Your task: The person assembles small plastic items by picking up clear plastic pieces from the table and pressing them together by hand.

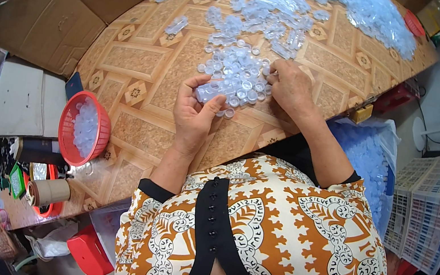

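My left hand is closed round a clear plastic tube-like piece, thumb on the near side and fingers on the far side. Just beyond it lies a pile of small round clear caps on the patterned table. At the right edge of this pile is my right hand, its fingertips bent together and down among the caps. Whether a cap sits between those fingertips is hidden. Farther back spreads a large heap of clear plastic pieces.
On the left stands a red plastic basket with translucent pieces inside. Cardboard walls the far left. A brown tape roll lies near the left table edge. Below the right edge are a bag of clear pieces and stacked white crates.
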Available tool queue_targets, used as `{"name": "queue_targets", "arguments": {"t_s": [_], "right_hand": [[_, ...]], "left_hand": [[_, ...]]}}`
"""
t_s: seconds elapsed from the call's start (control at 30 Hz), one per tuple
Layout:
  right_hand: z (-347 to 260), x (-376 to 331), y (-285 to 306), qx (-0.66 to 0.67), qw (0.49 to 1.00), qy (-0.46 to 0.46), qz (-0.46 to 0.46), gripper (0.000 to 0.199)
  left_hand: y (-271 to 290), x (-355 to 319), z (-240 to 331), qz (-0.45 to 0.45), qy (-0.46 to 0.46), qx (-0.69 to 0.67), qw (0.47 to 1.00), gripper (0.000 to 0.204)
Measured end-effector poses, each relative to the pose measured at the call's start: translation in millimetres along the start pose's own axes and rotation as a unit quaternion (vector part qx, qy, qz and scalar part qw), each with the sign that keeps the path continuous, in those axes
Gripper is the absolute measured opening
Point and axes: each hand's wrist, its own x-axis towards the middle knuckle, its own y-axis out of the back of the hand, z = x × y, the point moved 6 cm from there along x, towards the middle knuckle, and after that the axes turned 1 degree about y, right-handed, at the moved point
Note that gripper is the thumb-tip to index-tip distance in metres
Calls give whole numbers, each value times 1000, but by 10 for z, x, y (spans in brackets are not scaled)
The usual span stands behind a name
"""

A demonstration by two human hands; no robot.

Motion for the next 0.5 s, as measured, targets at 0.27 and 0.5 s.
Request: {"name": "queue_targets", "arguments": {"t_s": [0.27,0.5], "right_hand": [[-706,29,210,448,885,48,-117,11],[-992,51,48,416,889,143,-124,12]], "left_hand": [[50,-52,-36,-16,9,16,1000,35],[69,-4,-76,-22,-43,136,990,28]]}}
